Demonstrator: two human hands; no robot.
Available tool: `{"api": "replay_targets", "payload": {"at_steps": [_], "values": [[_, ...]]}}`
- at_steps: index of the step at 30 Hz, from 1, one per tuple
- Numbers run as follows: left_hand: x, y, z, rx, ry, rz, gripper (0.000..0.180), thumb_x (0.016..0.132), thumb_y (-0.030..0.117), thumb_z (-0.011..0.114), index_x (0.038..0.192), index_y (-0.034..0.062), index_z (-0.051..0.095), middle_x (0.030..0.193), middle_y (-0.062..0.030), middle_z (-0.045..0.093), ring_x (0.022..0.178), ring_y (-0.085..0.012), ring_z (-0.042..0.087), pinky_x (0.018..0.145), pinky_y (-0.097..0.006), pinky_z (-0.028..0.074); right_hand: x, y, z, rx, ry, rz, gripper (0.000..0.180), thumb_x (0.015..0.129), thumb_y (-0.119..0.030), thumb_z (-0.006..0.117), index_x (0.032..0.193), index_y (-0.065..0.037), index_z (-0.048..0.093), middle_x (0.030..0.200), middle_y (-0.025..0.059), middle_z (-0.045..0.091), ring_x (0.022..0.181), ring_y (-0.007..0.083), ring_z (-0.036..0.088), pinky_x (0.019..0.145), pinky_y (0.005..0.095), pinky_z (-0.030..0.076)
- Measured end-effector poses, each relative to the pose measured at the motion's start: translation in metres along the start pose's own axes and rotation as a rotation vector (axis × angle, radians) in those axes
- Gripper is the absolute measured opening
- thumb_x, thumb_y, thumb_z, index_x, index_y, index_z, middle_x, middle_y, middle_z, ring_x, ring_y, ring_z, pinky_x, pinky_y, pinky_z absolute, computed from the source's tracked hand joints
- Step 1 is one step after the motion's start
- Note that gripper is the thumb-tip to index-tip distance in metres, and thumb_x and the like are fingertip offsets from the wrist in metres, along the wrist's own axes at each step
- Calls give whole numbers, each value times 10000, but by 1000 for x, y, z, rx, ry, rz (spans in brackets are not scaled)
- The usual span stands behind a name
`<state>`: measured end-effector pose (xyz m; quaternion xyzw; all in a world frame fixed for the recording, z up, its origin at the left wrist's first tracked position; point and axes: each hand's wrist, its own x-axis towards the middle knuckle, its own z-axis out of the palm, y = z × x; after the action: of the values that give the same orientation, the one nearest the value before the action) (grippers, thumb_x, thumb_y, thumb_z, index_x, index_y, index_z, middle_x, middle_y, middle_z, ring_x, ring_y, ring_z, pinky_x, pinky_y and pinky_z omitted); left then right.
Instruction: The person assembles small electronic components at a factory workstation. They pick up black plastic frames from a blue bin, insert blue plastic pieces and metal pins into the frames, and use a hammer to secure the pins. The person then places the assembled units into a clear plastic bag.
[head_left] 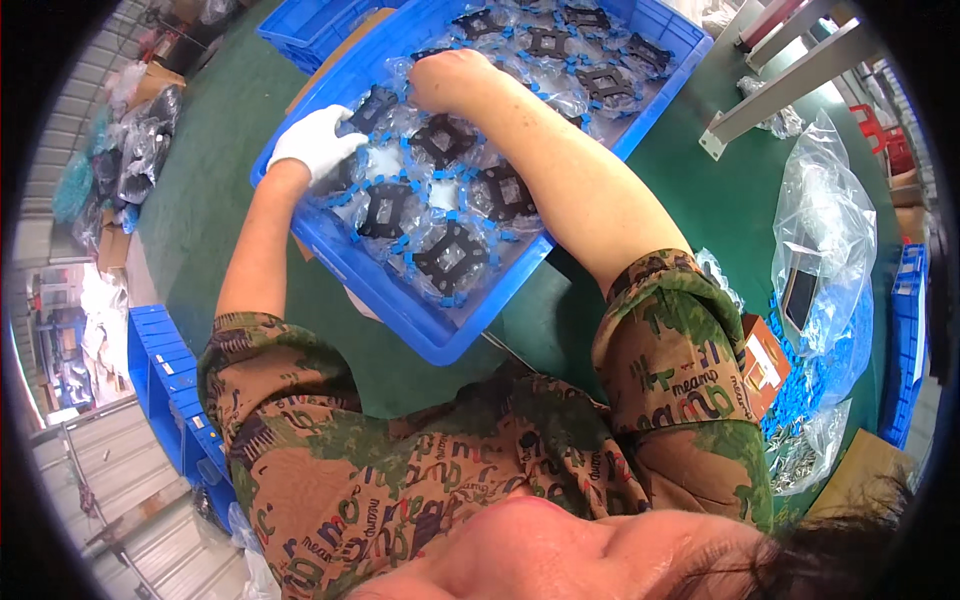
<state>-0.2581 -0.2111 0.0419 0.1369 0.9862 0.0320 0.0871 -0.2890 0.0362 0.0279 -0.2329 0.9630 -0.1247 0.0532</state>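
A large blue plastic crate (440, 345) holds several black X-shaped plastic brackets, each with blue tips and clear plastic film around it. My left hand (318, 145), in a white glove, is at the crate's left side with thumb and fingers apart, next to a black bracket (374, 108). My bare right hand (450, 80) reaches over the crate toward its far left side. Its fingers are curled down, and what they hold is hidden behind the hand. Nearer to me lie another bracket (388, 208) and a bracket (452, 258) at the front.
Another blue crate (310, 35) stands beyond the far left corner. A grey metal leg (780, 90) rises at the right. On the right lie a large clear plastic bag (825, 220), a pile of small blue pieces (795, 390) and a cardboard box (765, 365). Blue bins (165, 370) stand at left.
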Motion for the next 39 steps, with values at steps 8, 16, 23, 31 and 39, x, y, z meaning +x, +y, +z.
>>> {"api": "replay_targets", "payload": {"at_steps": [8,16,23,31,39], "values": [[5,17,0,29,-65,-5,841,844,547,739,1524,126,479,1430,-222,601,1287,-394,598,1097,-443,470,-3,-3,-2,6,-53,41,328,885,-202,615,1156,-118,779,1209,146,749,1133,307,722,974,438,556],[9,19,8,142,-37,93,591,869,492,716,1362,172,662,1274,-150,689,1185,-329,647,1023,-432,499,-3,0,1,-12,-48,56,321,866,-181,637,1144,-118,784,1195,140,755,1126,307,725,965,437,557],[10,15,16,154,49,194,517,886,461,694,1320,181,697,1169,-152,689,1132,-341,643,992,-444,506,-6,5,-6,-45,-74,24,308,853,-156,687,1142,-107,783,1196,131,756,1121,307,726,955,431,561],[6,20,12,232,55,241,458,910,364,630,1320,170,696,1161,-159,671,1126,-354,625,992,-469,499,-1,5,0,-56,-70,38,298,872,-148,661,1140,-99,781,1201,133,754,1122,300,726,956,428,564],[8,15,14,228,58,271,459,911,377,605,1305,162,701,1185,-175,675,1138,-360,634,1001,-472,497,-4,3,-1,-6,-17,39,284,889,-186,630,1111,-124,796,1162,123,768,1083,306,743,923,438,582]]}}
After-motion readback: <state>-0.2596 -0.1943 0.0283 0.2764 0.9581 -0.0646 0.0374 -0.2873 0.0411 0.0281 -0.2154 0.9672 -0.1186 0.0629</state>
